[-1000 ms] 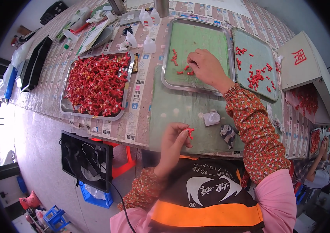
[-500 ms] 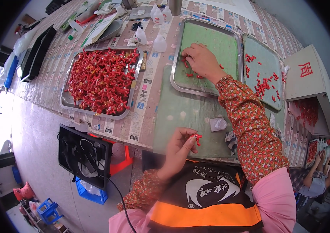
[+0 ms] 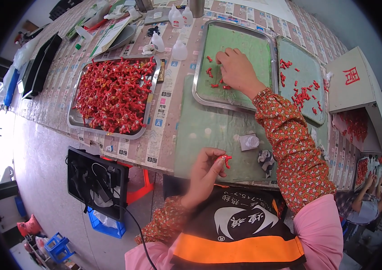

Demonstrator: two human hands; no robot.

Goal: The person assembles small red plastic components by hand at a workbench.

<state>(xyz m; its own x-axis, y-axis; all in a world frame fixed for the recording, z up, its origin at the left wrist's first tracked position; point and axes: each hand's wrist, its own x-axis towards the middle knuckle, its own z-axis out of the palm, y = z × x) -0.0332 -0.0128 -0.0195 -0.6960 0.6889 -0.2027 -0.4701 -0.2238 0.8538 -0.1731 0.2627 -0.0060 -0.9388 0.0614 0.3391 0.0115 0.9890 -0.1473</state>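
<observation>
Near the front edge of the table, my left hand [image 3: 203,172] pinches a small red figurine [image 3: 226,160] between thumb and fingers. My right hand [image 3: 239,71] reaches over a metal tray with a green lining [image 3: 254,38]. Its fingers are bent and drawn together, and whatever is between the fingertips is hidden. Several small red parts [image 3: 209,72] lie in this tray, just left of and below the right hand. On the green mat [image 3: 204,153] between my hands stands a small whitish pot [image 3: 249,141] on a pale square, with a crumpled cloth [image 3: 266,161] beside it.
A metal tray [image 3: 77,121] heaped with red figurines [image 3: 112,96] stands at left. Right of the lined tray, more red parts [image 3: 302,96] lie on a green board [image 3: 296,51]. A box [image 3: 350,83] stands at far right. White squeeze bottles [image 3: 179,50] stand at the back.
My right hand has shifted slightly right across the lined tray, uncovering red parts at the tray's left side. My left hand keeps its pinch on the figurine. The whole view has shifted slightly.
</observation>
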